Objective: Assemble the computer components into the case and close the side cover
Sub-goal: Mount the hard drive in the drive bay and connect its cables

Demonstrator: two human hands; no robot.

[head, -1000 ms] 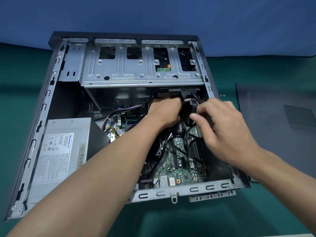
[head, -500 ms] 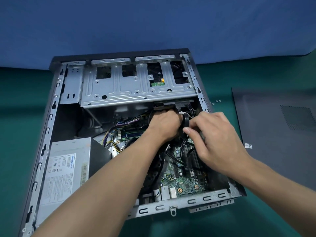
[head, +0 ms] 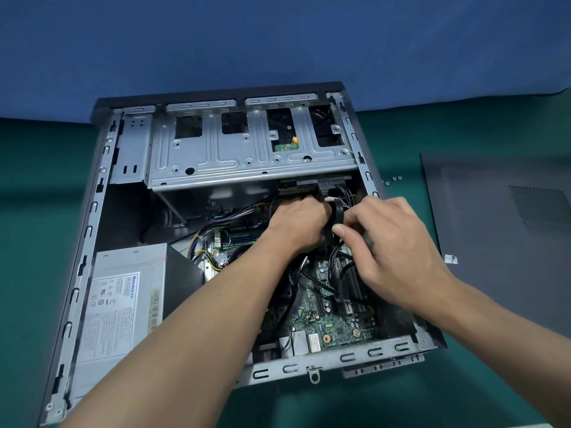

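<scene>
Head view: open case (head: 92,217) mid-frame, side cover (head: 494,273) flat on mat (head: 34,211) at 3 o'clock. Left hand (head: 296,223) curls round black cable (head: 338,211) under drive cage (head: 247,159) at 12; right hand (head: 392,251) pinches same cable

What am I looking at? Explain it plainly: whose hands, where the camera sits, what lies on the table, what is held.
No robot here: a person's two bare hands, filmed by one head-worn camera looking down. On the green table lies an open case, its power supply, drive cage and motherboard showing. The side cover lies to its right, screws between. The left hand and right hand both grip a black cable inside the case.
</scene>
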